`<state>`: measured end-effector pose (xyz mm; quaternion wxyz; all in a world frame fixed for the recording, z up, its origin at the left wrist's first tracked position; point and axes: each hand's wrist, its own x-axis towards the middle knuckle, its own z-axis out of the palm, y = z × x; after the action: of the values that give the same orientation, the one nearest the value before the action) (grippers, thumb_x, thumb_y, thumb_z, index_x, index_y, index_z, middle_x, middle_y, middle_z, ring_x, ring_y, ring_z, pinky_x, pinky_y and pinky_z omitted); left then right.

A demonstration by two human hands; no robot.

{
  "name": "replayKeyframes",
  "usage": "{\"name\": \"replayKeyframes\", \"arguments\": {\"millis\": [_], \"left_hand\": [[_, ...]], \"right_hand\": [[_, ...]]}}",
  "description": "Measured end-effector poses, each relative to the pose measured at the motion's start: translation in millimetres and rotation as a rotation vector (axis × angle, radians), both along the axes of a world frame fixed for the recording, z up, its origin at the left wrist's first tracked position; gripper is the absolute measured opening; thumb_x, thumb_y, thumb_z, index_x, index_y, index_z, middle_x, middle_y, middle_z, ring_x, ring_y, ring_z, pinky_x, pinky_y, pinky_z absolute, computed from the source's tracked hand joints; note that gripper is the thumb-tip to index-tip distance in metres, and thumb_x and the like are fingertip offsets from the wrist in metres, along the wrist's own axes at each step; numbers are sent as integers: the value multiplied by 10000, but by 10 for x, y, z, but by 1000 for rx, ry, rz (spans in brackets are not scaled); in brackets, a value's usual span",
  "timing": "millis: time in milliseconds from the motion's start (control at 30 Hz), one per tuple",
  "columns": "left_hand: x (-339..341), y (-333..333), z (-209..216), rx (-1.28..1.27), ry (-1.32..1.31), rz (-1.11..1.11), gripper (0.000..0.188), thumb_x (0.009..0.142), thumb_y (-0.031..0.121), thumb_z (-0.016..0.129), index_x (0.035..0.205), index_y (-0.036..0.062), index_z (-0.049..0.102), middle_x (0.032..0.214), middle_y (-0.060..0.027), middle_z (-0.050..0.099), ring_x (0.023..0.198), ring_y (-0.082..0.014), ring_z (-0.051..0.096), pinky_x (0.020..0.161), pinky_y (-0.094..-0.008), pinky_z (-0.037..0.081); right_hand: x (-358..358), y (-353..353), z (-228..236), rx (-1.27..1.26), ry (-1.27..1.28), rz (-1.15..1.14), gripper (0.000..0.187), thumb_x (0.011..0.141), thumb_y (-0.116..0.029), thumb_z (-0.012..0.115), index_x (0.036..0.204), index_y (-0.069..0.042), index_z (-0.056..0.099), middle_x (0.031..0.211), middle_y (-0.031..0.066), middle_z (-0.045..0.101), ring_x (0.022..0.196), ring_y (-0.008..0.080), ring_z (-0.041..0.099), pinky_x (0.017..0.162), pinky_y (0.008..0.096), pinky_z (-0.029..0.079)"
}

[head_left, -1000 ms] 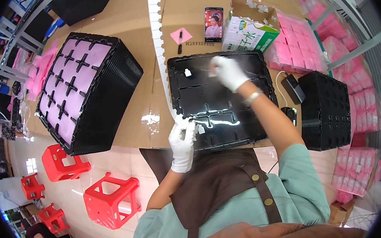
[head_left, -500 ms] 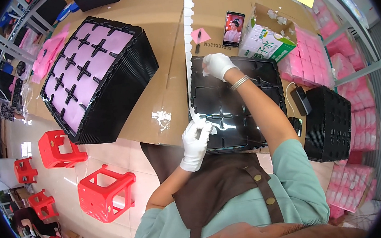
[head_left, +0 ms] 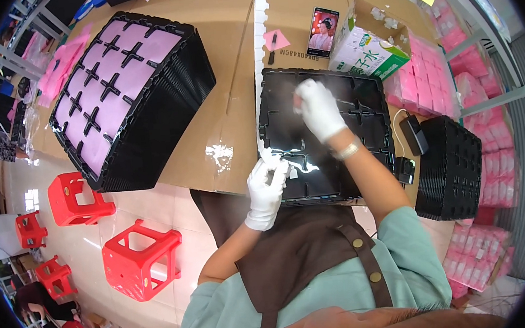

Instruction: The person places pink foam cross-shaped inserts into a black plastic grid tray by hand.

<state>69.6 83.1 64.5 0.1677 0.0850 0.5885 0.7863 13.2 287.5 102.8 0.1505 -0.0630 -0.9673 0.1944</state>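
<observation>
A black plastic tray with raised cross-shaped dividers lies in front of me, shiny with reflected light. My left hand, in a white glove, is at its near left edge with thumb and fingers pinched together; what they hold is too small to make out. A small white piece shows beside those fingers. Over the far middle of the tray is my right hand, also gloved and somewhat blurred. Its fingers are curled in, a reddish tip shows, and anything inside is hidden. A white strip with a notched edge runs along the tray's left side.
To the left stands a tall stack of black trays topped with lilac sheets. A phone, a green-and-white carton, pink packs, a black charger and another black tray stack are beyond and right. Red stools stand on the floor.
My right hand has moved from the tray's far left corner toward its middle, nearer to me. The left hand stays pinched at about the same place. The whole view has shifted slightly.
</observation>
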Motion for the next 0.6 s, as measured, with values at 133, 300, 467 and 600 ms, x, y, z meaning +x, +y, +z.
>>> {"name": "replayKeyframes", "arguments": {"millis": [133, 300, 467, 600], "left_hand": [[-7, -45, 29, 62, -156, 14, 101, 901, 86, 623, 986, 32, 616, 821, 7, 582, 665, -43, 533, 543, -186, 428], [-74, -184, 87, 76, -194, 124, 185, 931, 184, 606, 1000, 14, 621, 864, -42, 636, 624, -56, 516, 575, -198, 424], [-91, -401, 266, 35, -168, 281, 180, 928, 193, 609, 993, 26, 631, 890, -29, 627, 655, -45, 514, 584, -183, 413], [-83, -420, 277, 13, -126, 346, 178, 922, 181, 615, 1001, 25, 646, 831, 6, 596, 646, -26, 492, 570, -164, 393]], "right_hand": [[711, -336, -44, -134, -289, 112, 41, 737, -89, 612, 708, -95, 584, 720, 96, 613, 710, 300, 598, 659, 425, 462], [891, -565, -195, 186, -152, 236, 24, 729, -107, 623, 748, -93, 619, 719, 80, 628, 701, 262, 602, 609, 394, 435], [886, -490, -99, 93, -246, 309, 25, 696, -82, 659, 705, -94, 640, 674, 100, 620, 658, 291, 601, 595, 399, 474], [923, -564, -158, 77, -209, 215, 26, 703, -99, 662, 726, -95, 650, 685, 91, 626, 699, 282, 613, 624, 402, 481]]}}
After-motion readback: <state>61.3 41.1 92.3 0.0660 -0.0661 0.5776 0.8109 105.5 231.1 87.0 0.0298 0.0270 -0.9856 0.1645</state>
